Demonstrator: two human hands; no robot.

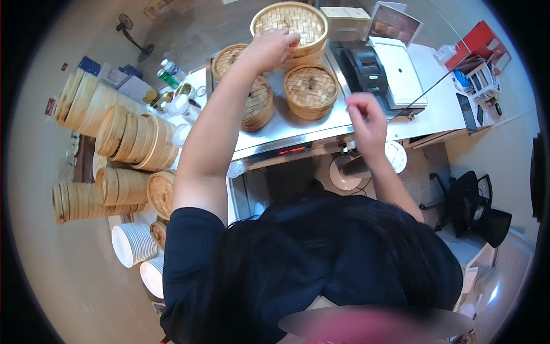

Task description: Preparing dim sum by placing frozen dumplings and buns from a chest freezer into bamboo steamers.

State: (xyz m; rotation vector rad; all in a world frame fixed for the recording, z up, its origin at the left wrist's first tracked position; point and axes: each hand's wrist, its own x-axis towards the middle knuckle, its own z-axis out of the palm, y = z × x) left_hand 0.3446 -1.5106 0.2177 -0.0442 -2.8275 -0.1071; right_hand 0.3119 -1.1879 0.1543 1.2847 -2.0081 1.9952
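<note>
My left hand (pixel 270 50) reaches across the hot counter to the far stack of round bamboo steamers. Its fingers are curled at the woven steamer lid (pixel 306 24) on top, beside the lid's small centre loop; the fingertips are partly hidden. A shorter lidded bamboo steamer (pixel 311 94) stands nearer, to the right. Two more, a near-left steamer (pixel 259 106) and a back-left steamer (pixel 226 60), are partly covered by my left forearm. My right hand (pixel 369 123) hovers at the counter's front right, loosely closed and slightly blurred, with nothing visible in it.
The steamers stand on a metal counter top (pixel 275 135) with a lit red display below its front edge. Tall stacks of bamboo steamers (pixel 134 137) and white plates (pixel 134 243) line the left. At right are a black machine (pixel 366 69), a white flat device (pixel 401 71) and a transparent screen.
</note>
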